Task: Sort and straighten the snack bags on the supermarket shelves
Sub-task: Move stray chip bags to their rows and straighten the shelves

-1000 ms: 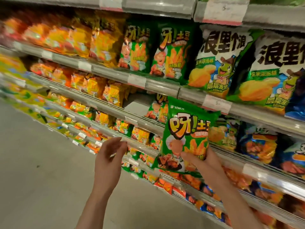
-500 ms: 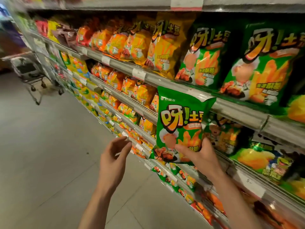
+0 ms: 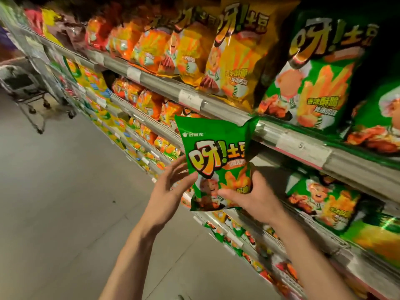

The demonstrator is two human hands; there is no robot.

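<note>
A small green snack bag stands upright in front of the shelves, at the middle of the view. My right hand grips its lower right corner, thumb across the front. My left hand is at the bag's left edge, fingers straight and fingertips touching it. Large green bags of the same brand stand on the upper shelf to the right. Smaller green ones lie on the shelf below. Yellow bags and orange bags fill the upper shelf to the left.
The grey shelf rail with price tags runs diagonally behind the held bag. Lower shelves with small bags stretch away to the left. A shopping trolley stands at the far left on the grey tiled floor.
The view has swung left along the aisle and come closer to the shelves. My left hand has risen to the held bag's left edge and now touches it. My right hand keeps its grip.
</note>
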